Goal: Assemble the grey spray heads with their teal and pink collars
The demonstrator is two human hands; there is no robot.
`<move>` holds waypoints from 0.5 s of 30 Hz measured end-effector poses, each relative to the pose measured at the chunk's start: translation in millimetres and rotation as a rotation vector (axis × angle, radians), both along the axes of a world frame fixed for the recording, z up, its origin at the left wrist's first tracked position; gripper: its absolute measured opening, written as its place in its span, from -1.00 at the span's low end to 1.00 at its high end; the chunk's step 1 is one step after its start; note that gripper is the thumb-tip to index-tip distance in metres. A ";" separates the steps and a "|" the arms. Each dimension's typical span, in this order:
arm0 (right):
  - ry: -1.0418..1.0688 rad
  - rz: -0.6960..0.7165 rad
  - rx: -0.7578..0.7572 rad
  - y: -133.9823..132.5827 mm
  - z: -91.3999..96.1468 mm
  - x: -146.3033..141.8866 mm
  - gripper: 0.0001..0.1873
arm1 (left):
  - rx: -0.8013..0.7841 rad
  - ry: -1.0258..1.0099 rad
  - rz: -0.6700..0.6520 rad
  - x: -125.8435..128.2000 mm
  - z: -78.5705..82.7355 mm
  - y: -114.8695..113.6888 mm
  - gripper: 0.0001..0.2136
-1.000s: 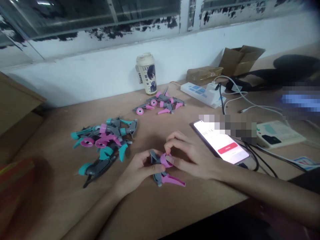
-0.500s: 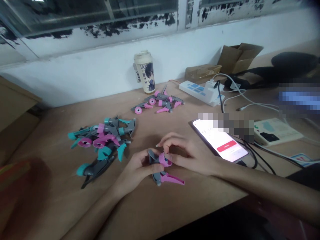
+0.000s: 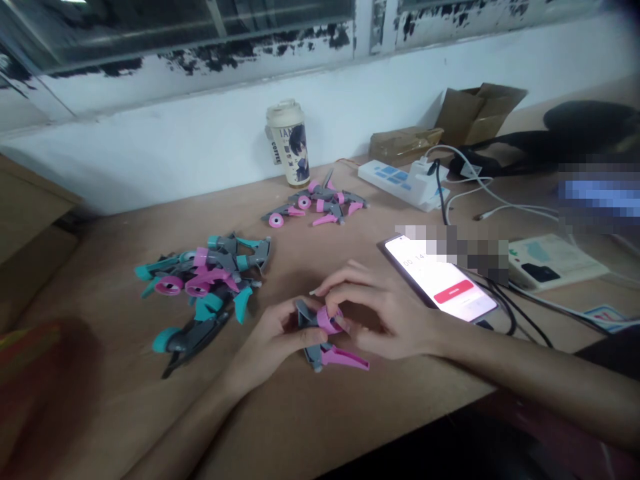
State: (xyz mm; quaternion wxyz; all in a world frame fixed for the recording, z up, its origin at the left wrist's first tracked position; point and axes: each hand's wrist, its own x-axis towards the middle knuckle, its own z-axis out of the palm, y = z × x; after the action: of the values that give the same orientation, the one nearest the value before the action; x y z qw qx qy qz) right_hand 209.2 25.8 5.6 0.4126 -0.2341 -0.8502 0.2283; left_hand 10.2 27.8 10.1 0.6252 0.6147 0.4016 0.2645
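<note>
A grey spray-trigger head (image 3: 314, 350) with a pink lever and a pink screw collar (image 3: 329, 320) is held just above the wooden table (image 3: 320, 413). My left hand (image 3: 273, 340) is closed round its grey body from the left. The fingertips of my right hand (image 3: 385, 310) pinch the pink collar from the right. To the left lies a pile of grey trigger heads with teal and pink parts (image 3: 205, 287). A smaller group of grey and pink ones (image 3: 317, 203) lies farther back.
A lit phone (image 3: 440, 283) lies right of my hands, with cables beside it. Behind it are a white power strip (image 3: 400, 183), a coffee cup (image 3: 289, 143) against the wall, cardboard boxes (image 3: 477, 113) and a small white device (image 3: 553, 263). A cardboard box stands at the left edge.
My right fingers have shifted slightly round the pink collar, as if turning it. The left hand and the trigger head stay in place.
</note>
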 end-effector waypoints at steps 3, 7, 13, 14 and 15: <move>-0.033 0.003 0.040 2.1 1.6 2.9 -0.81 | -0.008 0.002 -0.003 -0.9 -1.5 0.1 -0.84; -0.124 0.016 0.062 3.5 6.6 7.5 -0.83 | -0.021 0.010 0.006 -1.4 -1.5 -0.1 -0.86; -0.322 0.016 0.157 3.1 18.7 12.3 -0.83 | -0.027 0.053 0.021 -2.2 0.2 0.9 -0.86; -0.375 0.015 0.194 3.5 21.7 12.5 -0.81 | -0.029 0.055 0.025 -2.6 0.0 0.9 -0.85; -0.430 0.016 0.238 4.1 24.9 12.5 -0.80 | -0.033 0.053 0.028 -2.9 -0.2 1.0 -0.85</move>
State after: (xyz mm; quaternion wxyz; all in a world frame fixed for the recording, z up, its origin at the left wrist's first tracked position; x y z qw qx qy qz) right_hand 221.8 29.9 30.6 0.2450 -0.2205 -0.9412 0.0747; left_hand 7.3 28.7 9.8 0.6207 0.6053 0.4311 0.2500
